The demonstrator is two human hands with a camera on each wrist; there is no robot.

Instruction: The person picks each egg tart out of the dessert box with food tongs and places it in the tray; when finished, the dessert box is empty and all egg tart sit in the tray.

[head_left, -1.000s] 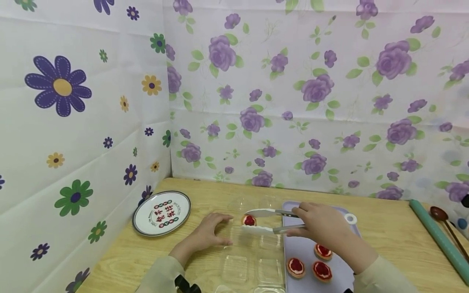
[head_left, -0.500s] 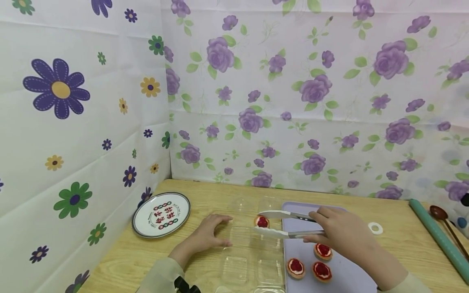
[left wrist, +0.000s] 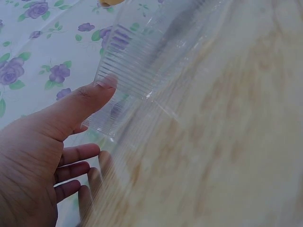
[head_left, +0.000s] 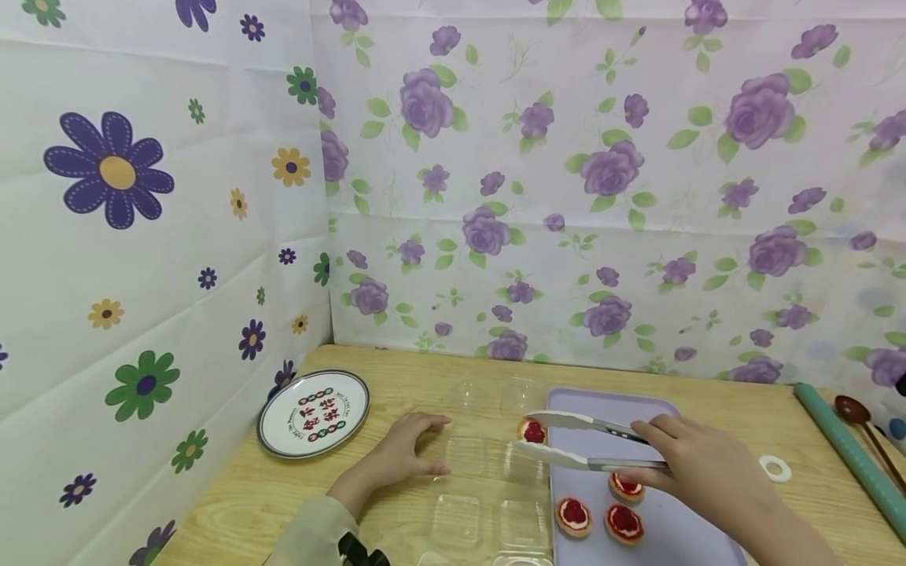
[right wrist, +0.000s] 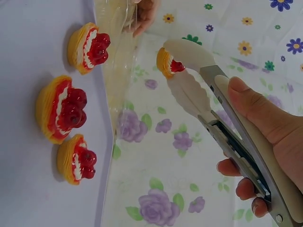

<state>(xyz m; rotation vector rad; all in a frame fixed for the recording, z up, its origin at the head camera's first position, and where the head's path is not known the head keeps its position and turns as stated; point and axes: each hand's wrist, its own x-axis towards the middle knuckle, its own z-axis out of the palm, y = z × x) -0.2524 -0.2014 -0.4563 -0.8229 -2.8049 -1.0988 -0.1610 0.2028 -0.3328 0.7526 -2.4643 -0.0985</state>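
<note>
My right hand (head_left: 708,472) grips a pair of tongs (right wrist: 220,90) with grey-white scalloped tips. Between those tips is a small tart (head_left: 532,430) with a yellow crust, white cream and red berries, over the right side of a clear plastic container (head_left: 467,456) near the tray edge. A white ring (head_left: 775,469) at the tongs' rear end shows beyond the hand. My left hand (head_left: 406,448) lies at the container's left side, thumb and fingers spread apart. In the left wrist view its thumb touches the ribbed clear wall (left wrist: 128,66).
On the lilac tray (head_left: 609,405) at right sit three more tarts (head_left: 624,523). Another clear container (head_left: 455,523) lies nearer the front. A white plate (head_left: 314,414) with red lettering is at left. A green rolling pin (head_left: 849,456) and a brown ladle (head_left: 852,410) lie far right.
The right hand has moved right with the tongs, and the tart between their tips has travelled from the container's middle toward the tray. My left hand has stayed in place.
</note>
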